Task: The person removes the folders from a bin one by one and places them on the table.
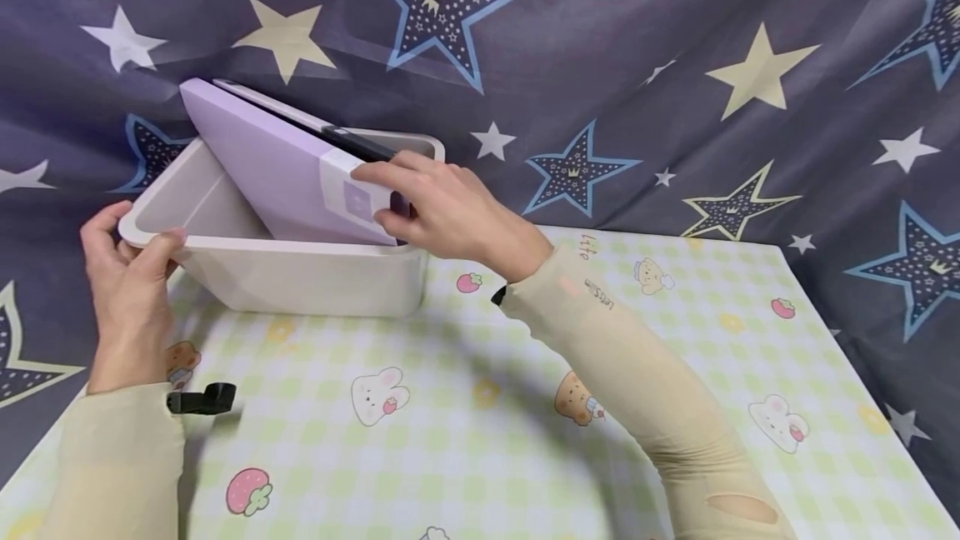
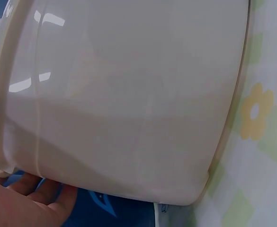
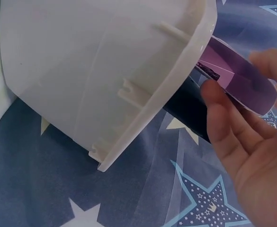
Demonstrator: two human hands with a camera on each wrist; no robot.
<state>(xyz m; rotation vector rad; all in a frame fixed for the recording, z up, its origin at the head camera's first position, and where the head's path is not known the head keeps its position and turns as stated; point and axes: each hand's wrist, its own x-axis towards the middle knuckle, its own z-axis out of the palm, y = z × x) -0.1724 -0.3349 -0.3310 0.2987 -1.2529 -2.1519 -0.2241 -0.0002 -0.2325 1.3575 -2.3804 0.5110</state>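
A white plastic bin (image 1: 315, 277) stands at the back left of the table. My left hand (image 1: 126, 294) grips its left corner, thumb over the rim; in the left wrist view the fingers curl under the edge of the bin (image 2: 129, 104). Tilted inside the bin is a lilac box-like file holder (image 1: 258, 165) with a white label, its left end raised above the rim. My right hand (image 1: 450, 211) pinches its right end, where the right wrist view shows a hollow purple interior (image 3: 256, 87). Behind it leans a flat black-and-white item (image 1: 360, 142), mostly hidden.
A checked tablecloth (image 1: 450, 440) with cartoon prints covers the table. Directly behind the bin hangs a dark star-patterned cloth (image 1: 600, 65). A black strap piece (image 1: 202, 398) sticks out from the left sleeve.
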